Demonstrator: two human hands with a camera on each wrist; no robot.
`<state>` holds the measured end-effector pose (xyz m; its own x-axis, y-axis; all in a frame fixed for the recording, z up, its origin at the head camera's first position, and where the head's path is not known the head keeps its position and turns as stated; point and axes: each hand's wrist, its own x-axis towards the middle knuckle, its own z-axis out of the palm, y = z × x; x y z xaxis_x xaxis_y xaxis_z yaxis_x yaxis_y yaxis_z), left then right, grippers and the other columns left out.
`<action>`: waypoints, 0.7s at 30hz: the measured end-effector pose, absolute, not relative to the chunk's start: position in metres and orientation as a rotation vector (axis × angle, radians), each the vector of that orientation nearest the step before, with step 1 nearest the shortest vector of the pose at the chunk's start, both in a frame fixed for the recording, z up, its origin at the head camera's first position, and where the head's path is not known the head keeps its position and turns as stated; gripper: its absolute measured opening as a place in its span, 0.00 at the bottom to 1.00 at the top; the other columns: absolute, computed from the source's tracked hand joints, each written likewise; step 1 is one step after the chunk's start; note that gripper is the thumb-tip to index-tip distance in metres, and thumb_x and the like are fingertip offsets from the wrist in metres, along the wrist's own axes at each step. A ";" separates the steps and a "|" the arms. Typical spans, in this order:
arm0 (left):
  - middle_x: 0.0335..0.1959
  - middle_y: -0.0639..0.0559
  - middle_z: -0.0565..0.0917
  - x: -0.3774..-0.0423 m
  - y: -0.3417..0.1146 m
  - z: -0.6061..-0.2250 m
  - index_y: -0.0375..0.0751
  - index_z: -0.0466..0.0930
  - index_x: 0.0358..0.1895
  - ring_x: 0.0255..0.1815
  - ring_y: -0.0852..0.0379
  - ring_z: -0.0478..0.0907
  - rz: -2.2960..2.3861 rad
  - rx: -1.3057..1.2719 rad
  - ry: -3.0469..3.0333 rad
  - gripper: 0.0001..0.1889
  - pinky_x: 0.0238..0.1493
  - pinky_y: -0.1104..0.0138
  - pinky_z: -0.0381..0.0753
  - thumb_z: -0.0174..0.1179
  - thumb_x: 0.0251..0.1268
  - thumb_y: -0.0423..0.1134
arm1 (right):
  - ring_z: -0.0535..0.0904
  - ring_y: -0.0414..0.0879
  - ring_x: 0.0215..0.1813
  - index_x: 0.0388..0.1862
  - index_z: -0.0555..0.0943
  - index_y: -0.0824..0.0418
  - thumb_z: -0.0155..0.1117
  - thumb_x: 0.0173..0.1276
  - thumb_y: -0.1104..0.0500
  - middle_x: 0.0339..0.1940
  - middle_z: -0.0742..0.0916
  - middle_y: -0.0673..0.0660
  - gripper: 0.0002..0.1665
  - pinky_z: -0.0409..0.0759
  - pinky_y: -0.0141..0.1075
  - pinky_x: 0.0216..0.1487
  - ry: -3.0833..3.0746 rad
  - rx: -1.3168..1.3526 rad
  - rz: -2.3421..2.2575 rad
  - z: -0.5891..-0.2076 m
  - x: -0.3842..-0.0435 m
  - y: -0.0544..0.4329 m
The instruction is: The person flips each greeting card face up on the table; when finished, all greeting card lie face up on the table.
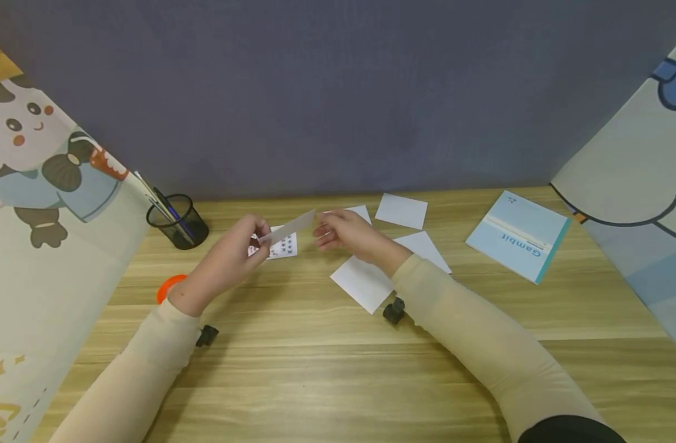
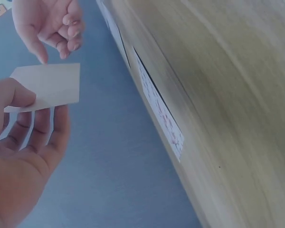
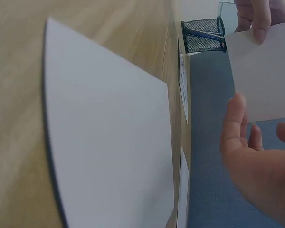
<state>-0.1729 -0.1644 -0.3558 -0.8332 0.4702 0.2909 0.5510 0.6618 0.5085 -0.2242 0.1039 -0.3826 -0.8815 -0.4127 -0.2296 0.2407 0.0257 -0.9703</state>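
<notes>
My left hand (image 1: 238,252) pinches a blank white card (image 2: 54,83) by one edge, thumb on one face and fingers behind it. The card is raised above the table and tilted. At its opposite edge is my right hand (image 1: 351,234), fingers loosely bent, thumb and index fingertips right at the border without closing on it. Under the held card lies a card with printed characters (image 1: 285,247), partly covered by the left hand in the head view. Several white cards (image 1: 362,282) lie flat below and behind the right hand; its wrist overlaps them in the head view.
A black mesh pen cup (image 1: 196,232) with pens stands at the back left. A light blue "Gambit" booklet (image 1: 518,234) lies on the right. Beside the left wrist is an orange round object (image 1: 169,286). A grey partition (image 1: 338,98) borders the wooden table (image 1: 316,369).
</notes>
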 end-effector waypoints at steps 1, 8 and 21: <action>0.45 0.43 0.81 -0.172 -0.164 -0.356 0.35 0.73 0.49 0.47 0.49 0.83 -0.864 -0.861 -2.717 0.07 0.50 0.55 0.90 0.57 0.73 0.26 | 0.86 0.48 0.45 0.75 0.70 0.74 0.50 0.88 0.49 0.49 0.84 0.59 0.32 0.91 0.33 0.47 1.835 -0.169 -1.912 -0.382 -0.224 0.104; 0.42 0.44 0.81 -0.171 -0.160 -0.356 0.37 0.74 0.44 0.45 0.49 0.82 -0.608 -1.022 -2.533 0.12 0.46 0.57 0.87 0.65 0.64 0.22 | 0.87 0.46 0.42 0.72 0.72 0.75 0.51 0.88 0.49 0.45 0.86 0.56 0.32 0.90 0.32 0.45 1.765 -0.155 -1.942 -0.380 -0.224 0.106; 0.52 0.45 0.83 -0.169 -0.164 -0.363 0.40 0.75 0.43 0.57 0.43 0.81 -0.457 -1.145 -2.462 0.20 0.57 0.51 0.87 0.77 0.54 0.22 | 0.87 0.45 0.39 0.75 0.70 0.72 0.53 0.85 0.57 0.51 0.82 0.57 0.29 0.89 0.33 0.44 1.729 -0.199 -1.979 -0.382 -0.224 0.109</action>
<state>-0.1694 -0.1642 -0.3633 -0.5925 0.6533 0.4714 0.7789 0.6139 0.1282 -0.2237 0.1093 -0.3821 -0.8637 -0.4573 -0.2120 0.2714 -0.0675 -0.9601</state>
